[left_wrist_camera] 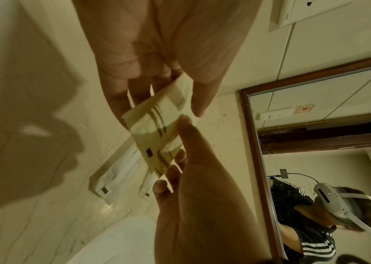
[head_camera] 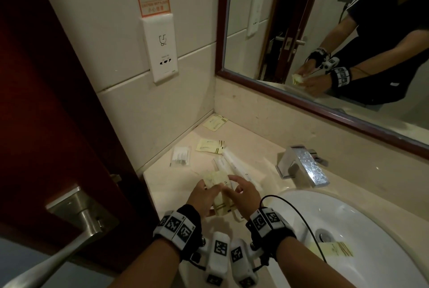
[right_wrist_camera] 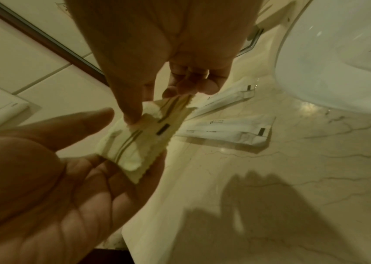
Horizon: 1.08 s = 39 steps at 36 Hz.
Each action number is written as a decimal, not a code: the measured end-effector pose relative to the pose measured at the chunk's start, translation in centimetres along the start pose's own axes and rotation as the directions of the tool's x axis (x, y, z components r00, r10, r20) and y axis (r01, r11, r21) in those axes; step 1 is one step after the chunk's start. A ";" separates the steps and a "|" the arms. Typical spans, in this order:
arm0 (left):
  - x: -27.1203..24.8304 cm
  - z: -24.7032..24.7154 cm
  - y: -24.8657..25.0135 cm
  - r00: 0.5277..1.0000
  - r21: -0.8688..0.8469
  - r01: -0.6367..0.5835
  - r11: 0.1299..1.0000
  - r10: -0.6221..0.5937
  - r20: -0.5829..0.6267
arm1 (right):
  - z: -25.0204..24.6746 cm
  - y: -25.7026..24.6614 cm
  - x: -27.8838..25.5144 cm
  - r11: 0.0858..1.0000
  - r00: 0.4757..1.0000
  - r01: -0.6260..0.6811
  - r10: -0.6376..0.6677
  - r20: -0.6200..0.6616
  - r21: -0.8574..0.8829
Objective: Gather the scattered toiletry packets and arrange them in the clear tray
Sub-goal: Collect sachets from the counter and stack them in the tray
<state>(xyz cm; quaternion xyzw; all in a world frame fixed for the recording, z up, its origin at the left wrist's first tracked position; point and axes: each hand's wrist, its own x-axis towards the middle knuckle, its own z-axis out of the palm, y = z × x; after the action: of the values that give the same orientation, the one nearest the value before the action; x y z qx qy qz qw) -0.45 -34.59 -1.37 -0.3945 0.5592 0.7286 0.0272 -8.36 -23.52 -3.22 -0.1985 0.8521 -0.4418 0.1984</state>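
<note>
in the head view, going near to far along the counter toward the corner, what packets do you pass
yellow packets in both hands → long white packets → clear packet → flat yellow packet → yellow packet in the corner

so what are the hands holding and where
Yellow packets, pinched between both hands: left hand at the far end, right hand along the side edge.

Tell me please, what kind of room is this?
Most likely a hotel bathroom. A white sink with a chrome faucet is set into a marble counter under a wall mirror, and small toiletry packets lie scattered on the counter.
</note>
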 end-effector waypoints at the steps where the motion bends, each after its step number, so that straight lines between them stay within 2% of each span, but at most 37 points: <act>1: 0.0 0.0 0.0 1.000 0.006 -0.001 1.000 0.001 -0.004 | 0.2 0.2 0.1 1.000 1.000 -0.016 0.016 -0.001 -0.008; 5: -0.1 -0.2 0.0 0.999 0.048 -0.032 0.998 0.032 0.002 | 0.5 0.6 0.3 0.994 0.992 -0.113 0.113 0.050 -0.005; 10: 0.2 -0.7 -0.3 0.994 0.125 -0.100 0.987 0.104 -0.020 | 1.0 0.8 0.4 0.997 0.996 -0.079 0.079 0.039 0.017; 13: 0.4 -1.3 -0.5 0.993 0.152 -0.101 0.983 0.109 -0.045 | 1.7 0.8 0.8 0.998 0.995 -0.055 0.054 0.087 0.009; 20: 1.9 -3.6 -0.4 0.962 0.202 -0.104 0.974 0.150 -0.227 | 2.5 -0.1 2.8 0.994 0.986 -0.091 0.098 0.133 -0.055; 24: 3.1 -5.3 -0.6 0.929 0.245 -0.099 0.964 0.179 -0.325 | 2.5 -0.9 5.2 0.980 0.984 -0.097 0.120 0.130 -0.175; 30: 3.9 -6.5 -0.7 0.901 0.326 -0.069 0.943 0.199 -0.385 | 3.6 -1.0 9.7 0.945 0.997 0.006 0.020 0.075 -0.327; 34: 3.9 -7.0 -0.6 0.899 0.293 -0.078 0.953 0.195 -0.393 | 4.2 -1.6 12.9 0.840 0.985 0.048 0.050 0.165 -0.540; 39: 4.3 -7.5 -0.7 0.911 0.182 -0.081 0.980 0.147 -0.385 | 5.1 -1.8 15.6 0.789 0.985 0.092 0.016 0.170 -0.607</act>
<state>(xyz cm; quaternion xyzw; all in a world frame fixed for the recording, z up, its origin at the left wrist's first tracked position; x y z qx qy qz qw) 1.03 -42.37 -5.04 -0.4969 0.6326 0.5860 -0.0974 -18.54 -35.91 -6.96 -0.3053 0.9254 -0.1279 0.1846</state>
